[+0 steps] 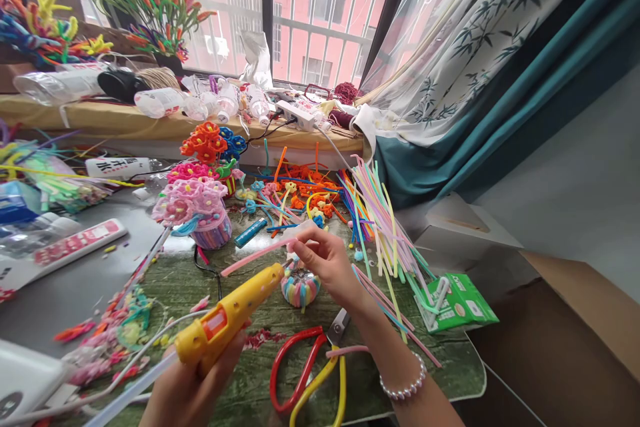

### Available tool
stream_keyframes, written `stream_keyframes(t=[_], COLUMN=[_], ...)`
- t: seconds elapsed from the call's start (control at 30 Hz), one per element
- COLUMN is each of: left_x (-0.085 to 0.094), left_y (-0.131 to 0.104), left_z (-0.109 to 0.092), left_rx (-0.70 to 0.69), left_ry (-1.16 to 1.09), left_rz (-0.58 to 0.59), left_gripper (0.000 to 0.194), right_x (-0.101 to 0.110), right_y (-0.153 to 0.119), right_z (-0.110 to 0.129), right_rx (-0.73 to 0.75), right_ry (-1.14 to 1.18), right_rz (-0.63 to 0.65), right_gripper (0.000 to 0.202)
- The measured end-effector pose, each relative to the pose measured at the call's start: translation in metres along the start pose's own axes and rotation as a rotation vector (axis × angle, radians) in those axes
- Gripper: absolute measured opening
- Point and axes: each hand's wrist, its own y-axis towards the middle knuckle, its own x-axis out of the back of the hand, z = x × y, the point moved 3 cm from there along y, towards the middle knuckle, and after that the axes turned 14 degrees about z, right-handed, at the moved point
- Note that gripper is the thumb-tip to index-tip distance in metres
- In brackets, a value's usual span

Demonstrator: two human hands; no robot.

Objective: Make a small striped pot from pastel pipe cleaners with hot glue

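Observation:
My left hand [200, 377] is wrapped round the handle of a yellow hot glue gun [227, 320], whose tip points up and to the right. A clear glue stick [135, 390] sticks out of its back end. Between the fingertips of my right hand [327, 260] is a pink pipe cleaner [255, 257], its free end reaching left. The gun's tip is close to those fingertips; whether it touches the pipe cleaner I cannot tell. Just below them stands a small round pot wrapped in pastel stripes [300, 290]. Red and yellow handled scissors [305, 373] lie nearer to me.
Pipe cleaner flowers in a striped pot [210, 230] stand left of a teal lighter [251, 232]. Loose pipe cleaners [383, 220] and a green packet [460, 303] lie at right. Plastic bottles [160, 101] line the sill. The gun's white cord [125, 370] crosses the left side.

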Motion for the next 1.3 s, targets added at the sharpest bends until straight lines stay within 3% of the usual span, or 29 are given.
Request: stream_keyframes(t=[0.17,0.27,0.33,0.5,0.57,0.7,0.8,0.9,1.1,1.2,1.3], left_x=[0.016,0.022,0.020,0.001,0.002,0.019,0.032,0.029,0.024,0.028,0.033], left_y=[0.002,0.002,0.002,0.001,0.000,0.007,0.029,0.055,0.072,0.069,0.063], left_z=[0.013,0.020,0.025,0.028,0.022,-0.015,-0.048,-0.069,-0.075,-0.075,-0.079], left_rx=[-0.117,-0.369,-0.423,-0.308,-0.333,-0.571,-0.566,-0.589,-0.579,-0.627,-0.733], left_ry=[0.346,0.546,0.679,0.886,0.959,0.944,0.787,0.716,0.608,0.597,0.653], left_rz=[0.097,0.184,0.167,0.298,0.265,0.080,-0.090,-0.083,-0.065,-0.076,-0.178], left_gripper=[0.031,0.037,0.041,0.039,0.039,0.035,0.034,0.029,0.027,0.023,0.015], right_x=[0.004,0.005,0.004,0.001,0.000,-0.002,-0.004,-0.006,-0.006,-0.006,-0.007], right_y=[0.000,-0.001,-0.001,-0.001,-0.001,-0.003,-0.004,-0.004,-0.005,-0.007,-0.010], right_z=[0.002,0.002,0.002,0.003,0.004,0.007,0.010,0.011,0.007,0.011,0.022], right_rx=[0.036,0.016,0.003,0.008,0.021,0.037,0.044,0.050,0.047,0.090,0.238], right_ry=[-0.006,0.033,0.048,0.059,0.042,-0.043,-0.108,-0.100,-0.029,-0.163,-0.424], right_rz=[-0.063,-0.093,-0.085,-0.052,-0.054,-0.037,-0.026,-0.007,0.033,0.028,0.018], right_gripper=[0.025,0.028,0.030,0.030,0.029,0.025,0.022,0.021,0.021,0.017,0.009])
